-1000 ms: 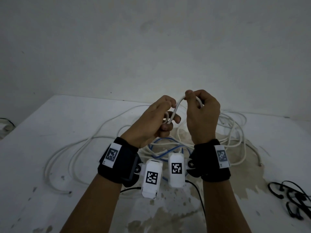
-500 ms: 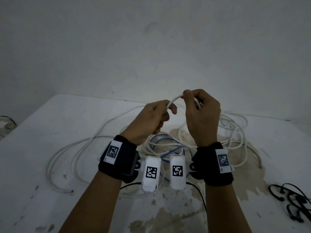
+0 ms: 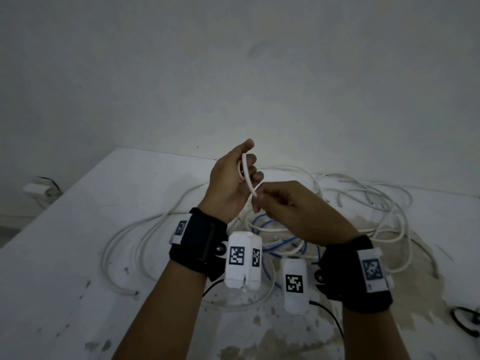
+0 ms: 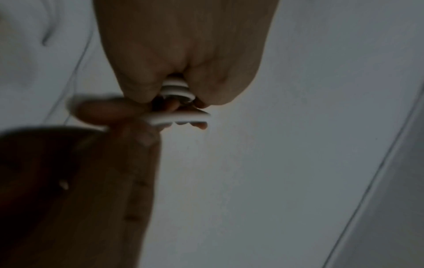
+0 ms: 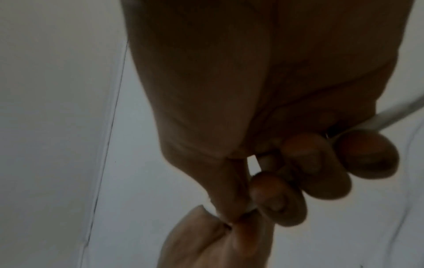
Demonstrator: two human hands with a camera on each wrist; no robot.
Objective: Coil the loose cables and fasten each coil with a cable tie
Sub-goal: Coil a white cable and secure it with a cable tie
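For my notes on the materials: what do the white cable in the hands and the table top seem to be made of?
White cable: probably a smooth plastic sheath, since it bends in an even curve without kinking. Table top: hard, matt white, perhaps painted; brownish patches suggest wear or stain.

Above the desk (image 3: 78, 229), the left hand (image 3: 228, 183) is raised with its fingers curled round small loops of a white cable (image 3: 246, 175). The right hand (image 3: 298, 211) pinches the same cable just below it. Loose white cables (image 3: 376, 203) sprawl over the desk beneath, tangled with a blue cable (image 3: 283, 242). Black cable ties (image 3: 467, 320) lie at the right edge.
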